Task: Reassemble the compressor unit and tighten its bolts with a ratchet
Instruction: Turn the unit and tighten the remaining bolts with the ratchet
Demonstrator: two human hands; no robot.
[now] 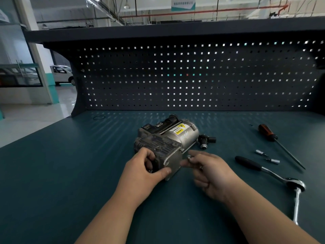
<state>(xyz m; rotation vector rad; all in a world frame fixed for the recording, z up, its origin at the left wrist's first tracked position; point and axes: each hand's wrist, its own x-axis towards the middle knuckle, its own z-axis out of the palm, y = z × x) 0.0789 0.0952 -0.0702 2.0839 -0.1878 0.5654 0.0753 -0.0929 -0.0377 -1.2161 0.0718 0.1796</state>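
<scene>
Our right hand (209, 171) pinches a small bolt (189, 157) between thumb and fingertips, with the other fingers loosely curled. The bolt is blurred. It sits just beside the right edge of the end plate (173, 162), and we judge it is being lined up with a hole there, to be started by hand before any tool comes in.

Our left hand (144, 166) grips the near end of the compressor unit (168, 138), fingers curled over the top and thumb pressed along the plate's lower edge, apparently to steady the body against the bolt's push.

The unit lies on its side in the middle of the workbench (70, 173), yellow warning label up. A black fitting (205, 140) lies just beside its far end. Well apart to the right lie the ratchet (274, 175) with an extension bar, 2 small sockets (258, 152) and a screwdriver (274, 138), likely parked within reach for tightening. A thin O-ring (99, 117) lies far left, near the pegboard (175, 76).
</scene>
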